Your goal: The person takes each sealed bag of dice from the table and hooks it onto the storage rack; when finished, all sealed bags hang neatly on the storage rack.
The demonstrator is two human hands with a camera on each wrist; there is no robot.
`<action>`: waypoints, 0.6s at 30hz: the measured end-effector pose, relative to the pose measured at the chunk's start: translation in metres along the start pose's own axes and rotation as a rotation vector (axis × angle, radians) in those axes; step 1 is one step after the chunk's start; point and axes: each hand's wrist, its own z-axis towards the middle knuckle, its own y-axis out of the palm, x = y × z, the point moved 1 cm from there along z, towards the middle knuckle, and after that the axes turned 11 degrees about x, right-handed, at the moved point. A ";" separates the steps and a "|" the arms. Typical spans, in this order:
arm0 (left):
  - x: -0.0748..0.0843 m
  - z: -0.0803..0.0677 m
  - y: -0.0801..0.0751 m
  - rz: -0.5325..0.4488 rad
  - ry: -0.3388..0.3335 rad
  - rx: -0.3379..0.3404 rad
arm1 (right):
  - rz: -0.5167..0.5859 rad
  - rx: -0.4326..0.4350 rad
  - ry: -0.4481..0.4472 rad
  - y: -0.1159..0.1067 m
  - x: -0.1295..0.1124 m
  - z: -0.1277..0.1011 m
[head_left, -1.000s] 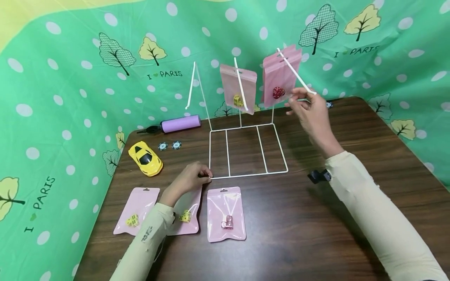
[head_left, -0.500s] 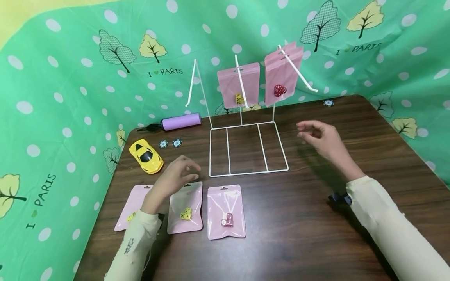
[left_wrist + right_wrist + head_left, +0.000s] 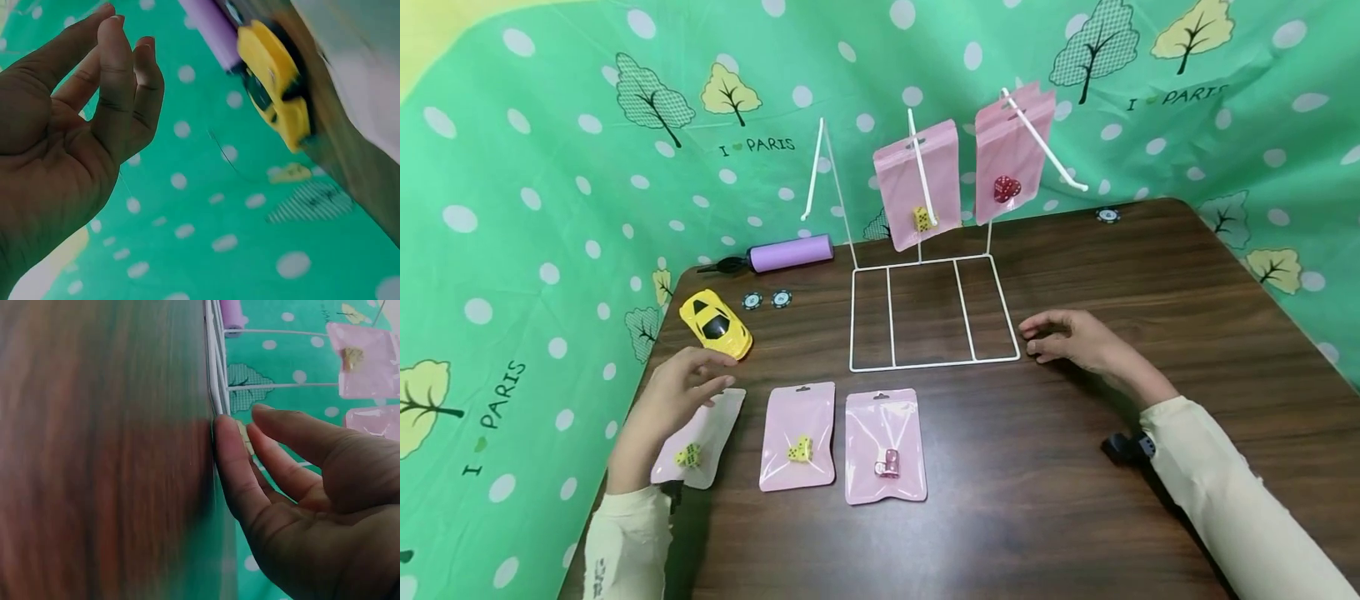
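My left hand (image 3: 662,404) hovers over the left pink pouch (image 3: 711,437), covering its upper left part. In the left wrist view the fingers are loosely bent with nothing between them. The middle pouch (image 3: 781,421) lies beside it, also with yellow dice; the right pouch (image 3: 867,425) holds pink dice. My right hand (image 3: 1086,346) is at the front right corner of the white wire rack (image 3: 925,364), loosely bent and holding nothing; whether it touches the wire I cannot tell. A pouch with yellow dice (image 3: 904,179) hangs from the middle hook, one with red dice (image 3: 1000,150) from the right.
The rack's left hook (image 3: 813,171) bears no pouch. A yellow toy car (image 3: 717,325), two poker chips (image 3: 782,298) and a purple hand pump (image 3: 790,253) lie to the left. Another chip (image 3: 1107,216) lies at the back right. A green patterned cloth (image 3: 587,250) stands behind the table.
My left hand has left the rack's front left corner and moved left over the left pouch. My right hand has come down from the right hook to the rack's base. The middle hanging pouch has swung.
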 end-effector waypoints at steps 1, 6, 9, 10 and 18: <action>-0.004 -0.004 -0.002 -0.010 -0.020 0.008 | 0.003 -0.009 -0.002 0.001 0.001 0.001; -0.023 -0.023 -0.010 -0.053 -0.077 0.021 | 0.020 -0.043 -0.003 0.009 0.002 0.003; -0.037 -0.032 -0.014 -0.033 -0.079 0.028 | -0.003 -0.051 -0.008 0.011 0.003 0.004; -0.041 -0.035 -0.015 -0.018 -0.082 0.032 | -0.014 -0.047 -0.012 0.011 0.003 0.004; -0.074 -0.051 -0.017 0.148 -0.160 0.044 | -0.136 -0.006 -0.076 0.014 0.002 0.003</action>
